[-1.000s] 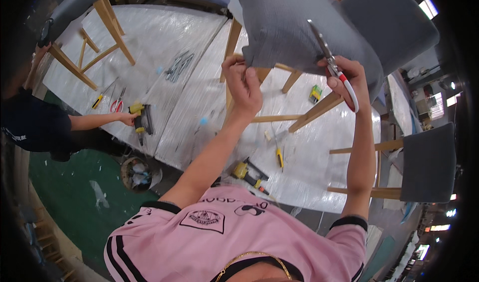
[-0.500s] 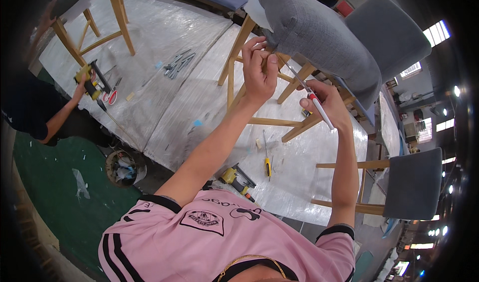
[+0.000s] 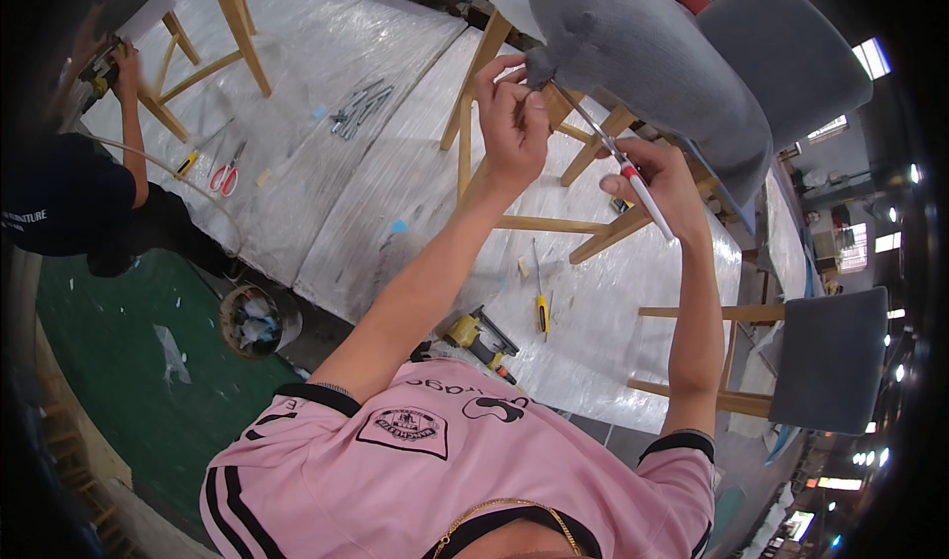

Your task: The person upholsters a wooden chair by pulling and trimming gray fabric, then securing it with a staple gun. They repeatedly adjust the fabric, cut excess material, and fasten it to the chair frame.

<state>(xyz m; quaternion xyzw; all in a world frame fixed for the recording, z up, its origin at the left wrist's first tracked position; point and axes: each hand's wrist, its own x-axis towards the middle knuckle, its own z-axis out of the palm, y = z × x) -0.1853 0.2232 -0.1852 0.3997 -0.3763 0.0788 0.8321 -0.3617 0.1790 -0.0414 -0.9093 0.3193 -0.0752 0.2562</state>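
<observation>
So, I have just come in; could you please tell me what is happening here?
The person's right hand holds red-and-white-handled scissors, angled toward a grey fabric flap that the left hand pinches at an upholstered chair's corner. Whether they are cutting is unclear. At the left, a co-worker's hand holds a staple gun near another chair. A second staple gun lies on the plastic-covered table.
</observation>
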